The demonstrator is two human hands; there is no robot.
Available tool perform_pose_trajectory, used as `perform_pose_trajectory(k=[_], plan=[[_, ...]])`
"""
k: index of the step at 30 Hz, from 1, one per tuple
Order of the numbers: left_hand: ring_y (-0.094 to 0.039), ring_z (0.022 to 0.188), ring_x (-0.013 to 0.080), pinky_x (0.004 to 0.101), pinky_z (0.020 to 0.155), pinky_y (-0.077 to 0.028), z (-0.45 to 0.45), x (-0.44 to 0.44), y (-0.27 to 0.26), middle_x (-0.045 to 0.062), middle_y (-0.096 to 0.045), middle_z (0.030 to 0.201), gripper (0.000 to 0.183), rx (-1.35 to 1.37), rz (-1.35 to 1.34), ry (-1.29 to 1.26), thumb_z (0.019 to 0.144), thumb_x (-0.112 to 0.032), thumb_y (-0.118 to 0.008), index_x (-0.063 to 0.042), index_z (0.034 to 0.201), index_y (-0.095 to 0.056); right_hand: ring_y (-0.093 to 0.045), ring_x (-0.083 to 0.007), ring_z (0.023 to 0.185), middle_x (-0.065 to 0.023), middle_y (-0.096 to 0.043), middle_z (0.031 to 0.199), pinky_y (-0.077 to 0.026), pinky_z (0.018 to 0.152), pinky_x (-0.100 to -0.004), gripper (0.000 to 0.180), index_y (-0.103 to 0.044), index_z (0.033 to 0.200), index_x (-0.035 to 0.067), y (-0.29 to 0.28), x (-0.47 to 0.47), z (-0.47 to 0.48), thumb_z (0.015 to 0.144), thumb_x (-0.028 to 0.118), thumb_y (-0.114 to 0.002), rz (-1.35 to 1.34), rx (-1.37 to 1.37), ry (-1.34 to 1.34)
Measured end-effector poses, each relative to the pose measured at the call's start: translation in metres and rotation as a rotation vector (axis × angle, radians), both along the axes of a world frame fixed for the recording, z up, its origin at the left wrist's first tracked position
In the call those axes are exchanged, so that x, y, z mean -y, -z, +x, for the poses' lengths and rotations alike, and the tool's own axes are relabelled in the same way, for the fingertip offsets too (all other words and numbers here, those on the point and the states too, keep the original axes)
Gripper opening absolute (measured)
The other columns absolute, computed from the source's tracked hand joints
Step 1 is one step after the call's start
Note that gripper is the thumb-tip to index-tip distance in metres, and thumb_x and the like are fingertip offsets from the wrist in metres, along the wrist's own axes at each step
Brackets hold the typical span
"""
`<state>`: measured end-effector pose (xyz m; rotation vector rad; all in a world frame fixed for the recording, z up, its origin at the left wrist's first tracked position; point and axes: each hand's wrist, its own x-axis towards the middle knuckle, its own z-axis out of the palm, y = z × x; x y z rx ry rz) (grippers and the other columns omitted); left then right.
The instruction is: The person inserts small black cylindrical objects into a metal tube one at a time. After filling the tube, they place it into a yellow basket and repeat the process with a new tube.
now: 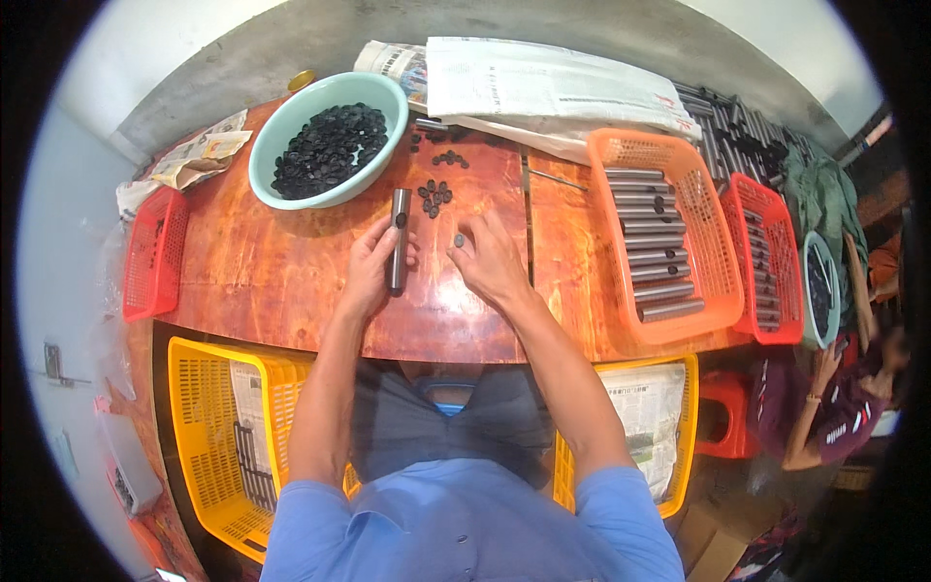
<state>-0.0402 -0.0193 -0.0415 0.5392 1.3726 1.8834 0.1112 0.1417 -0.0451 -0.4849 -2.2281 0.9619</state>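
My left hand (374, 256) grips a dark, shiny metal tube (399, 247) that points away from me over the wooden table (291, 276). An oval dark spot, a hole or an inset piece, shows near the tube's upper part; I cannot tell which. Between the thumb and fingertips of my right hand (489, 256) is a small oval black piece (459, 240), apart from the tube. Just beyond my hands lies a cluster of similar oval pieces (434, 196). Further back is a second small group of black pieces (451, 158).
A pale green basin (265, 171) holds many black pieces. An orange basket (716, 291) at right holds several metal tubes, beside a red basket (789, 240) of tubes. A thin rod (558, 180) lies nearby. Yellow crates (218, 356) flank my legs. Another person (844, 415) sits at far right.
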Motion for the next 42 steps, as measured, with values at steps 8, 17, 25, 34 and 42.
perform_pose_trajectory(k=[8,17,25,34,42], plan=[[-0.067,0.083,0.0132,0.0295,0.077,-0.059,0.01,-0.004,0.003,0.007,-0.069,0.104,0.043,0.01,-0.088,-0.081,0.11,-0.022,-0.055,0.001,0.147,-0.053,-0.062,-0.0321,0.081,-0.0152,-0.06,0.094,-0.052,0.076,-0.042,0.022,-0.071,0.101,0.001,0.012,-0.009,0.005,0.083,0.012,-0.075,0.153,0.002,0.018],[-0.068,0.084,0.0136,0.0294,0.077,-0.059,0.01,-0.004,0.008,0.007,-0.068,0.102,0.044,0.016,0.042,-0.044,0.11,-0.021,-0.056,0.002,0.148,-0.051,-0.065,-0.0287,0.085,-0.0138,-0.062,0.097,-0.053,0.078,-0.0394,0.024,-0.073,0.105,0.0,-0.002,-0.004,0.005,0.082,0.009,-0.078,-0.04,0.122,-0.021],[-0.071,0.086,0.0165,0.0312,0.078,-0.062,0.003,-0.002,0.003,0.01,-0.069,0.108,0.045,0.176,0.051,0.059,0.111,-0.023,-0.054,0.0,0.15,-0.048,-0.065,-0.0279,0.082,-0.014,-0.06,0.094,-0.053,0.076,-0.0389,0.023,-0.073,0.103,0.0,-0.004,-0.008,0.004,0.082,0.007,-0.079,-0.017,0.15,-0.044],[-0.071,0.094,0.0209,0.0351,0.085,-0.063,0.003,0.002,0.003,0.015,-0.067,0.12,0.045,0.174,0.05,0.213,0.111,-0.021,-0.053,0.002,0.149,-0.047,-0.065,-0.0263,0.076,-0.0131,-0.06,0.091,-0.052,0.069,-0.0369,0.019,-0.072,0.101,0.001,-0.004,-0.008,0.007,0.084,0.006,-0.078,0.037,0.131,-0.031],[-0.069,0.102,0.0191,0.0346,0.089,-0.062,0.005,0.004,0.001,0.013,-0.064,0.128,0.051,0.228,0.138,0.251,0.11,-0.018,-0.054,0.0,0.156,-0.041,-0.068,-0.0301,0.091,-0.0139,-0.067,0.105,-0.055,0.077,-0.0388,0.029,-0.072,0.108,0.004,-0.037,0.033,-0.018,0.08,0.004,-0.079,0.131,-0.083,-0.083]])
